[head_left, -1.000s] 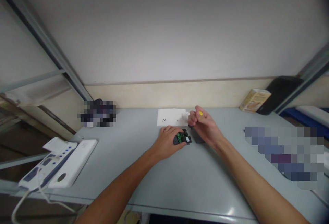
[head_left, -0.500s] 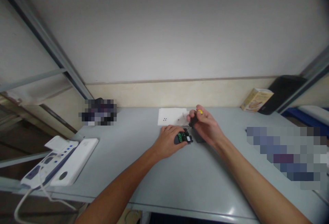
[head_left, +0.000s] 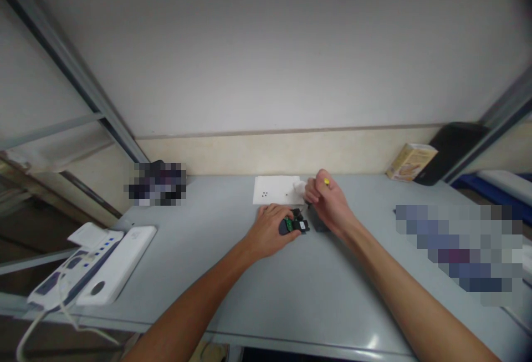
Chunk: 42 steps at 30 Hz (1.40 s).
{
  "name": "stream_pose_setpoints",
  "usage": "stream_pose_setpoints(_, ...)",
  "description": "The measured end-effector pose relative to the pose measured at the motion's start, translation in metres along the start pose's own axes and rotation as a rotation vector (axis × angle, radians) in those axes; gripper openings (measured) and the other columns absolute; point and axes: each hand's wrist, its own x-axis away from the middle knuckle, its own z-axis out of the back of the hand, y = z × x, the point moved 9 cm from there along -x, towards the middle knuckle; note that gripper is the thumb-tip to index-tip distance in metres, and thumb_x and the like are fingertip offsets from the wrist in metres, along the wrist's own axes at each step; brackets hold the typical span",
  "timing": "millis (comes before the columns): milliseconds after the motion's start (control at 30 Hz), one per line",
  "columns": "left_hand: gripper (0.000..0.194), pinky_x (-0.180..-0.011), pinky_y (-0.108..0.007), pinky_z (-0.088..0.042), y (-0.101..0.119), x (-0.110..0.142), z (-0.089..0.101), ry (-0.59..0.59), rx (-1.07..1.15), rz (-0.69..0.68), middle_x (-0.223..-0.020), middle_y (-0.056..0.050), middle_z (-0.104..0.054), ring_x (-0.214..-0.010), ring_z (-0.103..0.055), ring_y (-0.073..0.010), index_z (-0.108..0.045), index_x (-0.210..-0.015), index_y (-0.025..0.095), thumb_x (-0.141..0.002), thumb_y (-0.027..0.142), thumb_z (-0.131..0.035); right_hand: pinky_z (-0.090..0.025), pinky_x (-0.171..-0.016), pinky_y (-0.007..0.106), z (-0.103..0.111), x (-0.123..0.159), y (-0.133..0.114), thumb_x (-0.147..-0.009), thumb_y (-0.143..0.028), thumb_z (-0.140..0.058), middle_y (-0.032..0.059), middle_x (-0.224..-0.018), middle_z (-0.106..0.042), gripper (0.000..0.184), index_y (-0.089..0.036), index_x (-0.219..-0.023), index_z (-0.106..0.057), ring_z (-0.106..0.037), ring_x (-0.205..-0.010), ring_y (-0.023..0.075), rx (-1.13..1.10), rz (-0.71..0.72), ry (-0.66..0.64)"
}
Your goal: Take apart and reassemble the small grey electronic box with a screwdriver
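My left hand (head_left: 271,230) is wrapped round a small dark device with a bare green circuit board (head_left: 290,223), possibly an opened computer mouse, and holds it on the table. My right hand (head_left: 332,201) is closed round a screwdriver (head_left: 327,182) whose yellow end pokes out above the thumb. Its thin shaft slants down to the left, with the tip at or near the device; contact is unclear. Partly under the right hand lies a dark flat piece (head_left: 320,227). Just behind, several tiny dark screws (head_left: 265,194) rest on a white sheet of paper (head_left: 276,182).
On the left of the grey table (head_left: 257,295) are a power strip (head_left: 62,279) with a cable and a white power bank-like slab (head_left: 118,268). A yellow box (head_left: 411,162) leans near a black object (head_left: 453,151) at the back right. Two areas are pixelated.
My right hand has turned, its fingers closing tighter round the screwdriver, and the handle is now mostly hidden. My left hand still holds the device; the view shifted slightly.
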Motion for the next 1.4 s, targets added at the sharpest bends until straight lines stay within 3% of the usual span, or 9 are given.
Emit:
stream_pose_setpoints(133,0.025,-0.110,-0.045,-0.035,0.001,0.000,-0.001,0.005,-0.002,-0.021,-0.130,-0.003,-0.069,-0.124,-0.058,-0.0260,-0.063,-0.107,0.025,-0.090,0.039,-0.076,-0.046,-0.061,0.028,-0.005,-0.001,0.005,-0.094,-0.061,-0.063,-0.0023,-0.070,-0.047,0.034,-0.027,-0.095,-0.067,-0.047,-0.062,0.0144,-0.053,-0.062,-0.044)
stream_pose_setpoints(333,0.024,-0.111,-0.044,-0.037,0.002,0.000,-0.001,0.020,0.007,-0.051,-0.134,-0.003,-0.068,-0.127,-0.057,-0.0257,-0.063,-0.107,0.025,-0.090,0.038,-0.076,-0.051,-0.083,0.031,-0.010,0.006,0.003,-0.083,-0.046,-0.082,0.0032,-0.101,-0.066,0.026,-0.024,-0.088,-0.069,-0.063,-0.090,0.0173,-0.011,-0.034,-0.065)
stream_pose_setpoints(533,0.024,-0.111,-0.044,-0.037,0.003,0.000,-0.001,0.012,0.006,-0.063,-0.135,-0.003,-0.068,-0.126,-0.058,-0.0258,-0.064,-0.108,0.025,-0.092,0.040,-0.074,-0.042,-0.059,0.026,-0.014,0.004,0.003,-0.088,-0.053,-0.075,-0.0050,-0.066,-0.047,0.028,-0.028,-0.090,-0.062,-0.046,-0.059,0.0123,0.003,0.024,-0.042)
stream_pose_setpoints(633,0.024,-0.112,-0.044,-0.036,0.003,0.000,-0.001,0.015,0.007,-0.069,-0.135,-0.002,-0.068,-0.126,-0.057,-0.0249,-0.064,-0.109,0.025,-0.092,0.040,-0.074,-0.048,-0.065,0.028,-0.011,0.002,0.005,-0.093,-0.060,-0.065,-0.0012,-0.074,-0.053,0.034,-0.027,-0.097,-0.068,-0.053,-0.068,0.0145,-0.047,-0.048,-0.029)
stream_pose_setpoints(800,0.023,-0.111,-0.043,-0.037,0.003,0.000,-0.002,0.020,0.003,-0.076,-0.135,-0.002,-0.068,-0.126,-0.057,-0.0247,-0.065,-0.107,0.025,-0.091,0.038,-0.076,-0.051,-0.076,0.028,-0.002,0.003,0.003,-0.074,-0.040,-0.090,0.0004,-0.092,-0.066,0.030,-0.024,-0.083,-0.067,-0.062,-0.082,0.0151,-0.059,-0.043,0.010)
stream_pose_setpoints(1000,0.024,-0.110,-0.043,-0.037,0.003,0.000,-0.001,0.028,-0.002,-0.072,-0.133,-0.002,-0.069,-0.125,-0.058,-0.0247,-0.065,-0.109,0.025,-0.091,0.039,-0.075,-0.039,-0.051,0.024,0.000,-0.002,0.003,-0.089,-0.057,-0.073,-0.0068,-0.060,-0.037,0.030,-0.028,-0.092,-0.067,-0.036,-0.051,0.0106,-0.089,0.011,0.022)
stream_pose_setpoints(1100,0.025,-0.109,-0.043,-0.037,0.002,0.001,-0.001,0.027,0.000,-0.070,-0.131,-0.002,-0.070,-0.123,-0.059,-0.0246,-0.064,-0.109,0.025,-0.091,0.038,-0.076,-0.049,-0.062,0.028,0.002,-0.002,0.007,-0.091,-0.062,-0.067,-0.0025,-0.070,-0.050,0.036,-0.027,-0.096,-0.070,-0.050,-0.062,0.0135,-0.136,-0.069,0.015)
stream_pose_setpoints(1267,0.024,-0.111,-0.043,-0.037,0.003,0.001,-0.002,0.024,-0.007,-0.089,-0.133,-0.003,-0.069,-0.124,-0.058,-0.0252,-0.065,-0.109,0.025,-0.092,0.039,-0.075,-0.054,-0.083,0.032,0.009,-0.001,0.005,-0.074,-0.043,-0.089,0.0020,-0.099,-0.069,0.031,-0.025,-0.085,-0.067,-0.067,-0.093,0.0193,-0.119,-0.070,0.053)
stream_pose_setpoints(1400,0.024,-0.110,-0.044,-0.037,0.003,0.000,-0.003,0.022,-0.012,-0.094,-0.133,-0.003,-0.069,-0.124,-0.058,-0.0250,-0.065,-0.109,0.025,-0.093,0.040,-0.074,-0.047,-0.061,0.026,0.005,-0.002,0.004,-0.076,-0.043,-0.089,-0.0054,-0.066,-0.052,0.036,-0.026,-0.079,-0.058,-0.053,-0.061,0.0116,-0.077,-0.009,0.041)
